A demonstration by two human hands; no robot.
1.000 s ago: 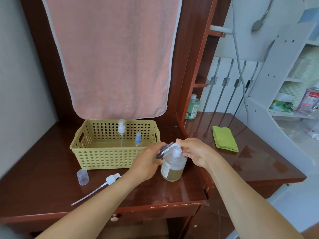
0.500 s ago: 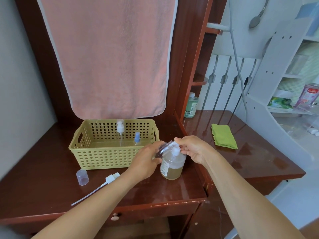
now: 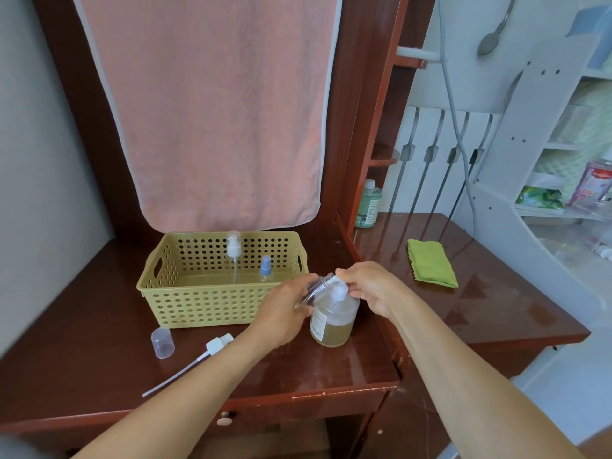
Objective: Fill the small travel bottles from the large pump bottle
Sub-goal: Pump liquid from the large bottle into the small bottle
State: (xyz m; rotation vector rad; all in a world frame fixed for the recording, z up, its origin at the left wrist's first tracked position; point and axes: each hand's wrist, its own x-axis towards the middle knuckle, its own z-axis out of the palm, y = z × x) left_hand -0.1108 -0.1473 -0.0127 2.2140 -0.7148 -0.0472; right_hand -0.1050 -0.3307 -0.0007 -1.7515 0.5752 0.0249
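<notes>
On a dark red wooden desk (image 3: 99,359), near its front edge, a large pump bottle (image 3: 334,321) stands upright, roughly a third full of amber liquid. The left hand (image 3: 284,313) grips a clear small travel bottle (image 3: 318,288), tilted with its open threaded mouth right at the white pump head (image 3: 340,293). The right hand (image 3: 371,289) curls its fingers around that pump head.

At ten o'clock from the large bottle sits a yellow perforated basket (image 3: 185,306) holding an upright clear dispenser (image 3: 233,250) and a blue-topped sprayer (image 3: 265,268). At nine o'clock lie a loose pump with tube (image 3: 218,344) and a clear cap (image 3: 162,342). At two o'clock, well apart, lies a folded green cloth (image 3: 430,268). At eleven o'clock hangs a pink towel (image 3: 205,111).
</notes>
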